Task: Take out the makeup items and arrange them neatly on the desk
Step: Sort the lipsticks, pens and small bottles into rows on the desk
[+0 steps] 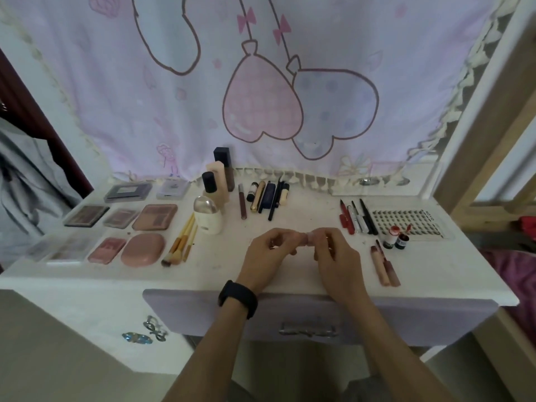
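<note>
The left hand and the right hand both pinch one small pink item with curled fingers, over the middle of the white desk. There is free room around the hands, down to the front edge. At the right, two lip tubes lie near that edge. The lash tray has print too small to read.

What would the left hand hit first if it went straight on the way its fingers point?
Probably the right hand: the left hand points across at it, with only the small pink item both pinch between them. Depth looks matched, though one view can't confirm.
</note>
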Available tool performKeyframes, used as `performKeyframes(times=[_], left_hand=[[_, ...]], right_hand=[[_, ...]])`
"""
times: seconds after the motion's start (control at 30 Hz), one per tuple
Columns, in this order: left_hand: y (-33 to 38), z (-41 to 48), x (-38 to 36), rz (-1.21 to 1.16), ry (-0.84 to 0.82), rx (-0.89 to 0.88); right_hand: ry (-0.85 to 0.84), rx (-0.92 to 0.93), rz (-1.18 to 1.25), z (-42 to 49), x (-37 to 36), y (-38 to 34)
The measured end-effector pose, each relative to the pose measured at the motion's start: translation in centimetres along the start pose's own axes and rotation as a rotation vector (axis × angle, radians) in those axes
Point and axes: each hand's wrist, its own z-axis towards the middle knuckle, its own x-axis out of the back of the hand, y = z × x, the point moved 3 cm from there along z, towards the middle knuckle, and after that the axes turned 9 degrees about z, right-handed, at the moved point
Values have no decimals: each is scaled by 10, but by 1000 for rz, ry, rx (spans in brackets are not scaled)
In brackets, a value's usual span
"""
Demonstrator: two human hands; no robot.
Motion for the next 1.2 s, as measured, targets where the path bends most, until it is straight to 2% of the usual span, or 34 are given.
performKeyframes(times=[0.17, 0.37, 0.57, 0.7, 0.9, 1.07, 1.2], left_hand=[[1, -2, -1, 25, 37, -19], [1, 0, 1, 61, 51, 46], [0, -1, 2, 4, 59, 23], [-1, -1, 1, 32, 44, 9], [-2, 0, 2, 27, 81, 11], [-1, -1, 2, 1, 78, -8], [-3, 0, 1, 11, 84, -13]], right_hand=[[-54, 3, 51, 0, 5, 3], [-60, 101, 22, -7, 0, -5], [-20, -97, 127, 0, 7, -8], [-33, -93, 85, 3, 8, -2], [-77, -26, 167, -2, 7, -6], [-53, -119, 167, 2, 9, -8], [-70, -89, 94, 3, 6, -7]])
